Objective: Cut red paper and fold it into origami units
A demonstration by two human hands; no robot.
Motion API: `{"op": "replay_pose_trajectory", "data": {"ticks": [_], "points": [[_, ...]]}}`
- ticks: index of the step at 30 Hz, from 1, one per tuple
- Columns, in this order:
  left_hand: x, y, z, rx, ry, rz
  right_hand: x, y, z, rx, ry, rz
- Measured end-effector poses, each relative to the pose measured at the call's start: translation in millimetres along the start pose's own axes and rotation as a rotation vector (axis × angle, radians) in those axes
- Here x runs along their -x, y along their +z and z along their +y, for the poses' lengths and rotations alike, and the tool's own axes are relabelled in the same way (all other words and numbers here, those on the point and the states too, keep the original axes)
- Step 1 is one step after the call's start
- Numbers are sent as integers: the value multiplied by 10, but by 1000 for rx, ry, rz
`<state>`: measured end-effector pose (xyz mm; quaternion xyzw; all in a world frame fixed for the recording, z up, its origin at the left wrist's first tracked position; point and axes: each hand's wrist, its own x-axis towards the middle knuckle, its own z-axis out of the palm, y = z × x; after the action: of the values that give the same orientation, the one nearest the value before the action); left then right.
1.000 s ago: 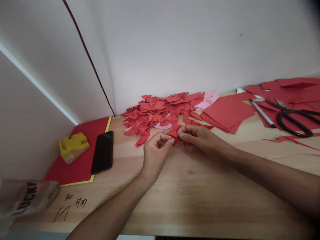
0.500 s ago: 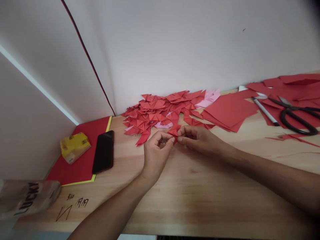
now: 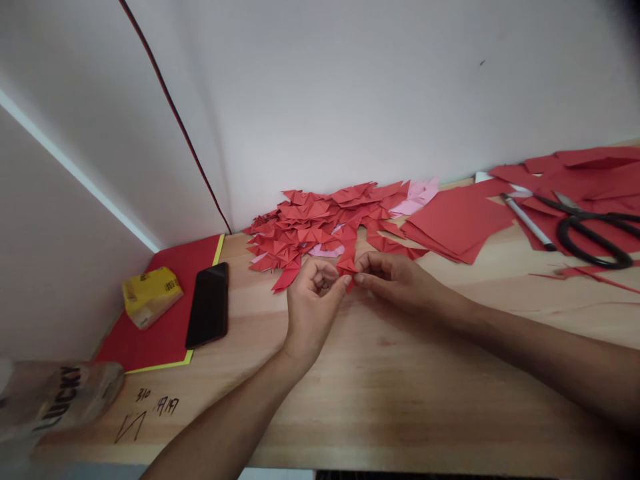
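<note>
A small folded piece of red paper (image 3: 347,265) is pinched between my two hands, just above the wooden table. My left hand (image 3: 315,297) grips its left side with thumb and fingers closed. On its right side, the thumb and fingertips of my right hand (image 3: 395,280) hold the other edge. Fingers hide part of the paper. Right behind my hands lies a heap of folded red paper pieces (image 3: 320,217), with a few pink ones among them. A stack of flat red paper sheets (image 3: 457,223) is beyond my right hand.
At the right lie black-handled scissors (image 3: 593,243), a white pen (image 3: 529,222), more red paper (image 3: 600,173) and thin scraps. To the left are a phone (image 3: 207,305), a yellow package (image 3: 151,295) on a red folder (image 3: 150,347), and a clear bag (image 3: 75,397) marked LUCKY. A wall stands behind.
The fingers of both hands have shifted slightly on the folded red paper, and its folded top has changed shape a little. The rest has moved only slightly with the camera.
</note>
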<state>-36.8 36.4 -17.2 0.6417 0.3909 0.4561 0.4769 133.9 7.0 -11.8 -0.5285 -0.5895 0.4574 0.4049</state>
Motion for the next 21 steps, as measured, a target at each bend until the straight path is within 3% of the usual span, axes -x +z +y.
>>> {"op": "replay_pose_trajectory", "data": {"ticks": [12,15,18,21], "points": [[-43,-18,0,116,-95,-84,-15,-1,52,25,-43,-4],[-74,-60,-23,-9,-113,-171,-11,-10,29,59,-50,2],[-84,-90,1,-235,-44,-217,15,6,7,125,-83,20],[-69,-89,50,-274,-46,-251,44,36,-8,163,-111,19]]}}
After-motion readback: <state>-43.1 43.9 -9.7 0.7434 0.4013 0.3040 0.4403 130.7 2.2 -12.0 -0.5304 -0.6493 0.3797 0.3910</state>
